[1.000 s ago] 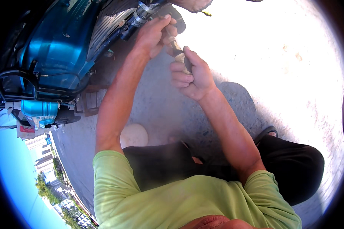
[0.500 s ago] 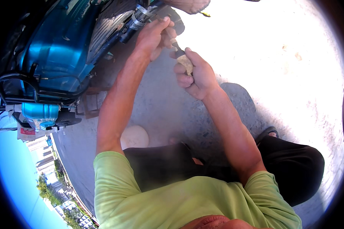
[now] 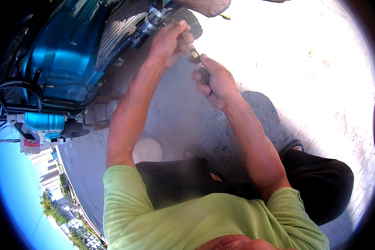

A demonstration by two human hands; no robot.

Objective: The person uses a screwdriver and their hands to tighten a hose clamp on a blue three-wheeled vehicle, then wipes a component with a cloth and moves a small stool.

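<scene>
Toward the far middle of the scene, both hands are busy around one slim hand tool [image 3: 203,76], a mix of dark and cream along its length. It sits at a slant, with its thick end nearer and to the right, and its thinner end running far and left. Right hand [image 3: 218,82] has the thick end wrapped: fingers curled under it, thumb laid along it, so that's a proper grasp. Left hand [image 3: 166,41] is farther off, by the tool's thin end, with fingers bent inward and thumb sticking out. Can't tell whether those fingers actually pinch the shaft, since the contact is hidden from this angle.

Just beyond the left hand there's a black bar [image 3: 138,39] with silver tape [image 3: 155,16] around it, edging a ridged panel [image 3: 116,31]. Over on the far left you've got a shiny blue vehicle body [image 3: 64,54] with a black tube rack [image 3: 41,100] on its near side. A pale round disc [image 3: 149,151] is on the grey ground [image 3: 171,100], nearer than the hands and just right of the left forearm. Nearest of all is the green shirt [image 3: 187,221], with black trousers [image 3: 321,179] and a dark sandal [image 3: 288,149] off to the right.
</scene>
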